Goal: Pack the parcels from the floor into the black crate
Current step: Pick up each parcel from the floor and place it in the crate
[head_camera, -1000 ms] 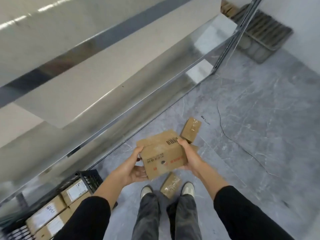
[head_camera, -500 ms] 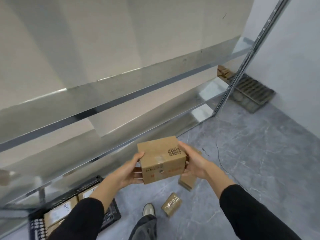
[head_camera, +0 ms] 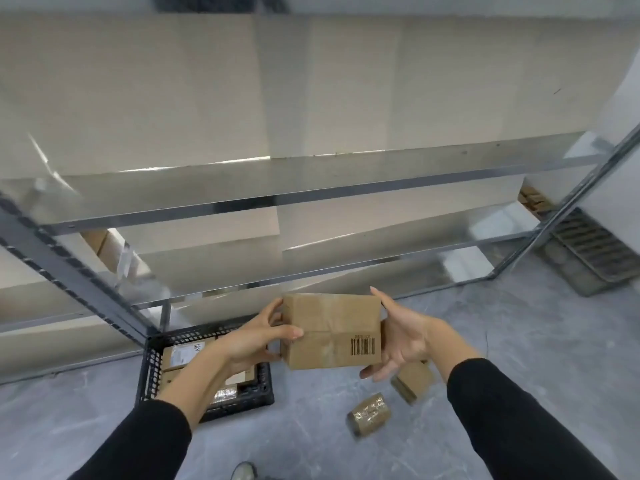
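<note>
Two floor parcels; crate seemingly part-full.

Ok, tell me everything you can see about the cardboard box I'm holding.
The cardboard box is a plain brown parcel, closed, with clear tape along its seam and a black barcode near its lower right corner. It is held in the air, roughly level, long side across the view. The left hand grips its left end, thumb on the top face; the right hand presses its right end with straight fingers. It hangs right of the black crate.
</note>
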